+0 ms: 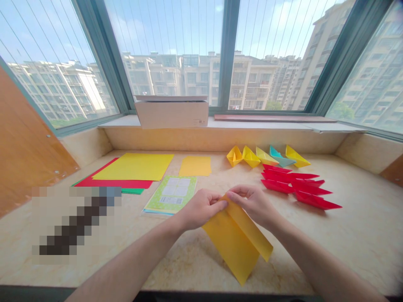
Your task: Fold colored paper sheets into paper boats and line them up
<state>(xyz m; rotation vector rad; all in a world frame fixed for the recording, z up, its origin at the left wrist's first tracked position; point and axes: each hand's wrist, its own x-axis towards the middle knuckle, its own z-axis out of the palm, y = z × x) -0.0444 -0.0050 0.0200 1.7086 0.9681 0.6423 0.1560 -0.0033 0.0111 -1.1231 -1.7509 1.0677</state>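
A sheet of yellow-orange paper (237, 243), partly folded along its right side, is held up at a tilt over the counter. My left hand (204, 207) pinches its top corner between thumb and fingers. Close beside it, my right hand (252, 203) grips the same top edge by the folded strip. The fingertips almost meet, and the paper hangs down below them toward the counter's front edge. Behind my right hand lie several red paper boats (302, 184). Farther back stands a row of yellow and blue paper boats (250, 156).
Large yellow (135, 165), red (113, 180) and green sheets lie stacked at the left. A small stack of orange-yellow paper (195, 165) and a green-patterned paper packet (174, 193) lie mid-counter. A white box (173, 114) stands on the window ledge. A blurred-out patch covers the left front.
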